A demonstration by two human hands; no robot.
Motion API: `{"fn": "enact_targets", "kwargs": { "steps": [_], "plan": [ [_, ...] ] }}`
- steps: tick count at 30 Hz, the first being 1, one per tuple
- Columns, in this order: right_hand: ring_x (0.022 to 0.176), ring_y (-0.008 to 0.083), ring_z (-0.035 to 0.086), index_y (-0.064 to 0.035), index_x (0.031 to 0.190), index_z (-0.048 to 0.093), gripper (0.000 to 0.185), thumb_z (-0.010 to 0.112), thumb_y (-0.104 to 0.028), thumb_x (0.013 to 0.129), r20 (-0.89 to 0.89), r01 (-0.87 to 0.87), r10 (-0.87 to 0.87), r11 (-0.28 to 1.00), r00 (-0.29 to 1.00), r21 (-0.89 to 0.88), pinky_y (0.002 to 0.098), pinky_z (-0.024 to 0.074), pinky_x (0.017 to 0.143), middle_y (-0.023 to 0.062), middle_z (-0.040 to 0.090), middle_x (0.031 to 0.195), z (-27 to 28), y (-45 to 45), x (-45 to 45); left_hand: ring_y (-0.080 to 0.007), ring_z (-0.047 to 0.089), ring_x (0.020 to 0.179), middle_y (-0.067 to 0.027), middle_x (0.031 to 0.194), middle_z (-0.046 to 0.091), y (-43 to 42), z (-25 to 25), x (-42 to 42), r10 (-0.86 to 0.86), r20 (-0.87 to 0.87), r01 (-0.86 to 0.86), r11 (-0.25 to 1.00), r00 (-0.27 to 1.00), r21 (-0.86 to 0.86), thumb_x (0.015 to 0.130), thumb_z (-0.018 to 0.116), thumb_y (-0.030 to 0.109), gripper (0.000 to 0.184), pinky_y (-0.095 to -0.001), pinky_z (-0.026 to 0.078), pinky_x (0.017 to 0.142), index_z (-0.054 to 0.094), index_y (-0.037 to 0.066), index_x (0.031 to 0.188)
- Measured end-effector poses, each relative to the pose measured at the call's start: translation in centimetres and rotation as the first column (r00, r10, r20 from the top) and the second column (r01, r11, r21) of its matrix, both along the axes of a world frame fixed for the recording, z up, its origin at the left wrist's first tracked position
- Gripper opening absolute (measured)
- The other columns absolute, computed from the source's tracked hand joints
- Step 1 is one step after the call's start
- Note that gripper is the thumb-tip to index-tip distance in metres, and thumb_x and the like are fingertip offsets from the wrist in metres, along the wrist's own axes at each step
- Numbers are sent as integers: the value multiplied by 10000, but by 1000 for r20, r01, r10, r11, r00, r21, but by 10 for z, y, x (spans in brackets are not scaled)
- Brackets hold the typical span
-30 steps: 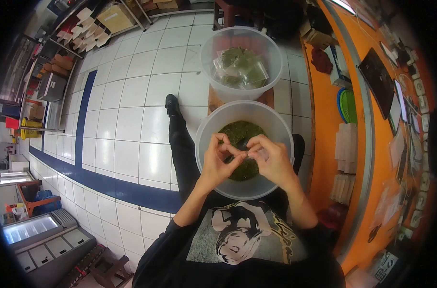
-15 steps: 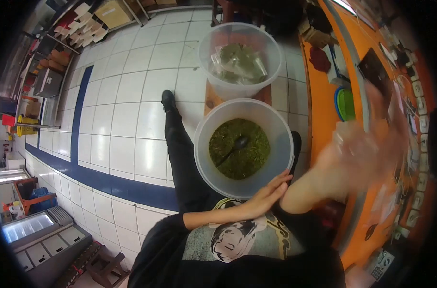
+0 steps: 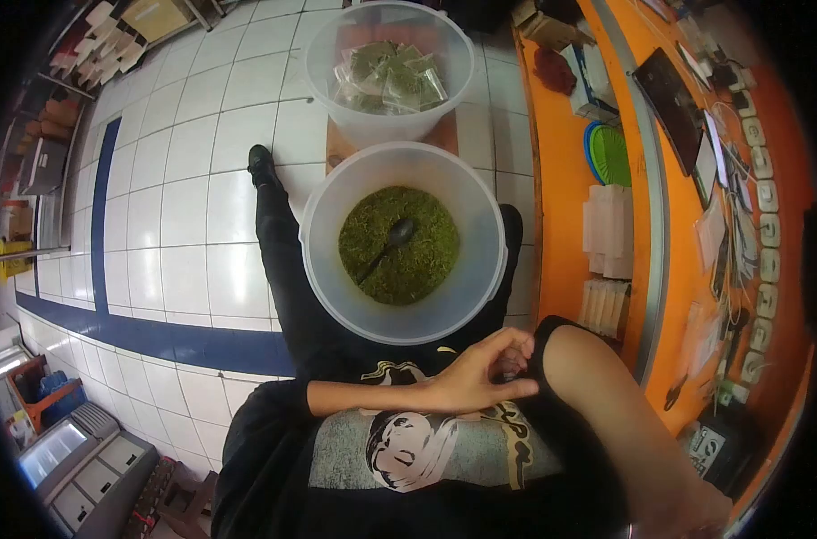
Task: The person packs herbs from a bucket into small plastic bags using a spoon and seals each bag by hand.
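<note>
Left hand [image 3: 471, 375] lies across the printed shirt [image 3: 417, 454], fingers curled, thumb parted from them, tips just beside the black right sleeve [image 3: 565, 413]; can't tell if anything sits in the curl. Right forearm [image 3: 624, 404] runs to the lower edge; right hand is out of frame, grip can't be told. Near bucket [image 3: 317, 265]: translucent milky plastic, round, rolled rim, standing between the legs. In it, wet-looking green mix [image 3: 437, 238], coarse and shredded. Black spoon [image 3: 399, 234] rests on the mix, oval bowl near centre, thin handle slanting to the near left. Far bucket [image 3: 363, 126]: same plastic, just beyond, holding a loose pile of clear flat packets [image 3: 395, 81] with green contents. Brown wooden surface [image 3: 341, 148] shows beneath it. Floor [image 3: 184, 216] is glossy white square tile with a dark blue band [image 3: 229, 352]. Right side: smooth orange panel [image 3: 565, 202] carrying stacked white cartons [image 3: 609, 225] and a round green tray [image 3: 611, 153]; dark screen [image 3: 669, 108] and cables farther right. Grey chest unit [image 3: 103, 476] lower left.
</note>
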State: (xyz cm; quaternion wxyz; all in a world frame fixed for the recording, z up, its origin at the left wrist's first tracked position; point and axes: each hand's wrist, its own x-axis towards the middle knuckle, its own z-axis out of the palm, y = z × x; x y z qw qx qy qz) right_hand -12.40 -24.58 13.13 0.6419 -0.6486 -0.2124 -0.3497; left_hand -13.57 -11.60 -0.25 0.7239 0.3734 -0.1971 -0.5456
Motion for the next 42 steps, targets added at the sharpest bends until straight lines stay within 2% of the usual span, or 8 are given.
{"fn": "enact_targets", "kwargs": {
  "steps": [10, 15, 23, 27, 31, 35, 36, 42],
  "plan": [
    [1306, 317, 334, -137, 1347, 186, 582, 485, 37, 879, -145, -39, 60, 989, 988, 144, 415, 284, 1070, 215, 310, 1413, -14, 4, -23, -165, 514, 1051, -71, 1177, 445, -14, 4, -10, -33, 377, 19, 999, 926, 42, 716, 817, 57, 632, -348, 452, 946, 424, 70, 1210],
    [1348, 338, 285, -163, 1389, 111, 664, 459, 72, 874, -287, 1, 85, 957, 954, 288, 434, 256, 1096, 223, 251, 1459, -31, 6, -30, -123, 555, 965, -37, 1015, 555, -4, -14, -15, -478, -99, 467, 876, 872, -120, 870, 695, 92, 341, -277, 460, 879, 486, 55, 1136],
    [1416, 371, 206, -204, 1457, -9, 799, 417, 127, 867, -491, 51, 258, 846, 832, 530, 465, 211, 1138, 236, 156, 1533, -65, 15, -21, -120, 535, 991, -39, 1079, 535, 36, 9, 73, 331, 164, -325, 944, 929, -62, 921, 601, 49, 313, -288, 444, 896, 471, 35, 1207],
    [1451, 378, 62, -158, 1471, -48, 886, 382, 214, 791, -523, 18, 310, 848, 794, 530, 475, 117, 1155, 234, 49, 1559, -89, 32, -10, -129, 537, 987, -47, 1084, 537, 40, 14, 86, 259, 181, -278, 956, 949, 88, 910, 631, 85, 297, -304, 439, 893, 494, 29, 1167],
    [1448, 363, 124, -187, 1480, -60, 889, 389, 201, 817, -642, -81, 265, 950, 719, 302, 456, 136, 1145, 224, 55, 1565, -113, 30, 1, -128, 572, 920, -34, 990, 582, 42, 6, 92, 247, 135, -273, 935, 960, 227, 892, 659, 74, 191, -304, 471, 831, 570, 26, 1054],
    [1185, 338, 547, -104, 1461, 62, 787, 469, 161, 841, -687, 79, 300, 884, 662, 461, 398, 479, 980, 269, 347, 1412, -116, 31, 12, -115, 586, 866, -23, 929, 604, 64, -10, 105, 297, 158, -329, 912, 942, 245, 897, 652, 63, 120, -276, 488, 774, 596, 27, 997],
    [919, 251, 670, -83, 1435, 133, 725, 525, 121, 860, -717, 229, 179, 871, 674, 434, 310, 589, 765, 242, 482, 1269, -114, 31, 18, -113, 588, 845, -23, 922, 607, 72, -13, 109, 375, 156, -405, 870, 914, 280, 899, 649, 61, 112, -266, 488, 755, 597, 27, 992],
    [773, 175, 668, 0, 1222, 431, 476, 659, 93, 815, -717, 164, 415, 793, 560, 587, 293, 564, 681, 107, 644, 852, -139, 23, 31, -111, 584, 824, -30, 926, 604, 85, -21, 123, 505, 324, -596, 735, 800, 323, 901, 641, 48, 114, -251, 493, 728, 580, 40, 997]
  ]
}}
